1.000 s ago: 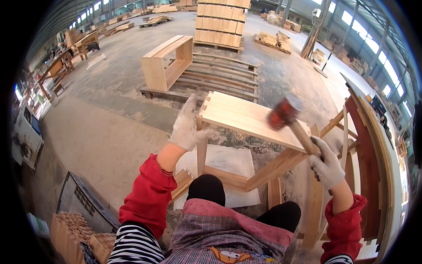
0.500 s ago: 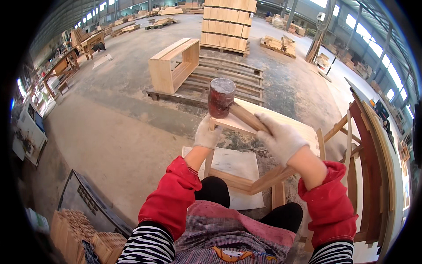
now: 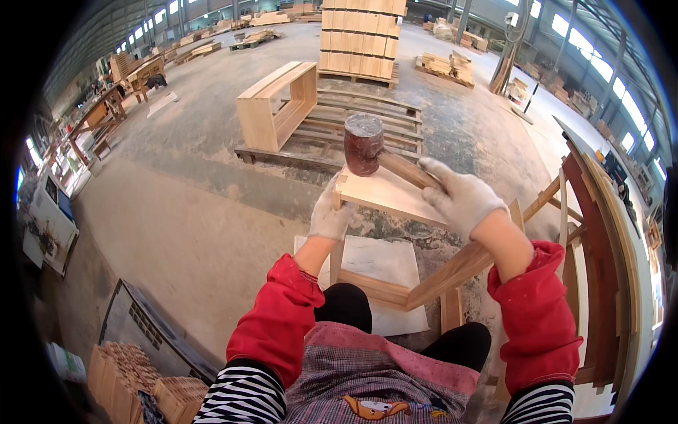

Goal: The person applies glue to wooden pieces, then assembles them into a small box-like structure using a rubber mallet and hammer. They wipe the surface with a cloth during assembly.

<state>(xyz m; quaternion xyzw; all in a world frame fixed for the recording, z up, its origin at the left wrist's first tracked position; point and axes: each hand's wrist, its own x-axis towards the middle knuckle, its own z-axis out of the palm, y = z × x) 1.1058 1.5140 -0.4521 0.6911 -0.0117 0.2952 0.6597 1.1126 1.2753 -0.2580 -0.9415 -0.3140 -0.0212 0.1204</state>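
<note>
My gloved right hand (image 3: 466, 198) is closed round the wooden handle of a mallet (image 3: 364, 148). The mallet's thick, dark red head stands over the top board of a wooden frame (image 3: 395, 194), close to its left corner; whether it touches the board I cannot tell. At that same corner my gloved left hand (image 3: 329, 215) grips the upright side of the frame, its fingers partly hidden behind the wood. The frame stands tilted in front of my knees, with a lower board running between its sides. A pale sheet (image 3: 381, 258) lies on the floor beneath it.
Beyond the frame, a finished-looking wooden box frame (image 3: 261, 120) rests on a slatted pallet (image 3: 339, 116). Behind it rises a tall stack of boards (image 3: 358, 42). Small wood blocks (image 3: 116, 381) are piled at the lower left; a board-topped bench (image 3: 600, 247) stands close on the right.
The mallet and my right hand have shifted slightly right, uncovering the frame's left corner. My left hand keeps its hold there.
</note>
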